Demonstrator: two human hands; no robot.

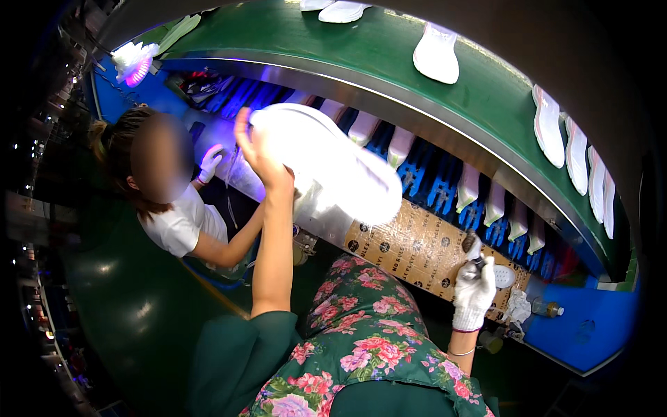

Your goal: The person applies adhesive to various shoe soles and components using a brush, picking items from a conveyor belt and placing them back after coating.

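My bare left hand (262,156) is raised, its fingers upright along the near end of a large white shoe sole (333,163). The sole is tilted and so overexposed that its surface detail is lost. My right hand (475,288), in a white knitted glove, is closed round a small tool (472,246) with a dark rounded head, which looks like a brush. That hand is over the right part of a ledge covered in printed brown sheet (406,247), away from the sole. Beside its fingers lies a white perforated oval piece (504,277).
Behind the ledge, blue racks (441,193) hold several white shoe parts (469,186). Above them runs a green belt (278,35) with white shoes (436,55). A co-worker (187,222) sits at left, one gloved hand (210,163) raised. Crumpled paper (517,306) and a bottle (547,308) are at right.
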